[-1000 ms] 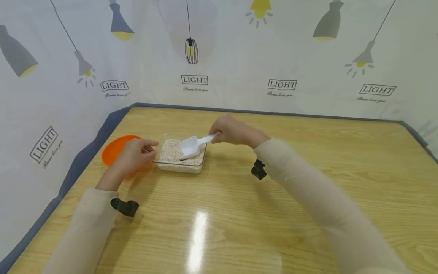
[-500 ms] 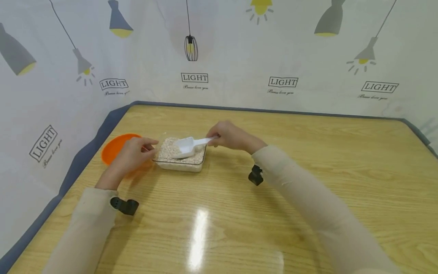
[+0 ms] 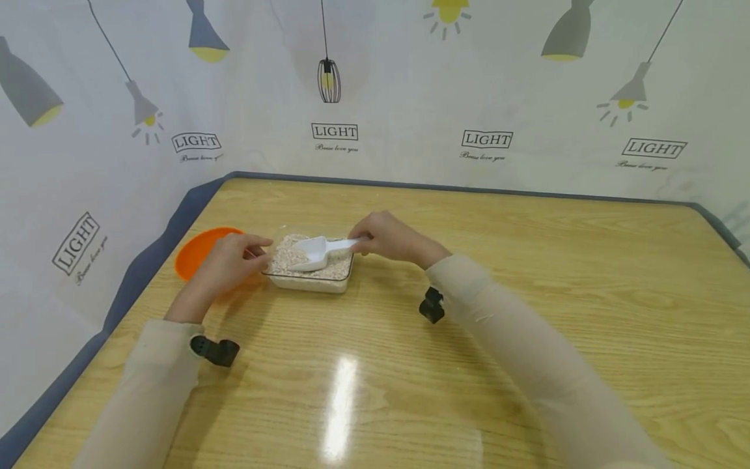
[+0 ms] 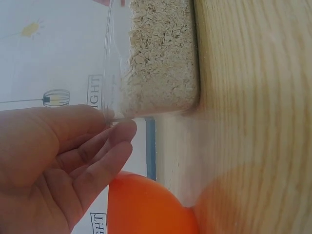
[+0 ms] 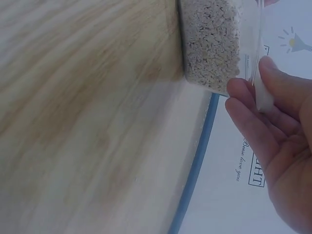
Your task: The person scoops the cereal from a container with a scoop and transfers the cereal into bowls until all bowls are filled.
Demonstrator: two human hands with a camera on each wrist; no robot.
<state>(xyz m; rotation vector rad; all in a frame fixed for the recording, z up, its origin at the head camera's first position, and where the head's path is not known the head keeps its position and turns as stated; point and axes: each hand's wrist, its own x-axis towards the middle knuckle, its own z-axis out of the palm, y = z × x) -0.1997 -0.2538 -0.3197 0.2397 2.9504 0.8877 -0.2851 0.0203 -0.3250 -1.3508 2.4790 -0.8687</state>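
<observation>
Head view: the right hand (image 3: 387,236) pinched the white plastic scoop (image 3: 319,251) over the clear square container of pale flakes (image 3: 310,264); the left hand (image 3: 228,260) pinched its 9 o'clock rim, over an orange plastic disc (image 3: 196,251) on the wooden tabletop (image 3: 527,293).

Left wrist view: fingers (image 4: 105,156) touched the rim.

Right wrist view: curled fingers (image 5: 258,112) held the handle.

glossy wooden table (image 3: 527,273) backed by a pale lamp-printed curtain (image 3: 410,85).

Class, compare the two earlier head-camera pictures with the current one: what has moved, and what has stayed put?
The right hand has drawn the white scoop leftward and lower, so its bowl now lies down in the grain of the clear container. The left hand stays at the container's left edge. The orange dish and container have not moved.
</observation>
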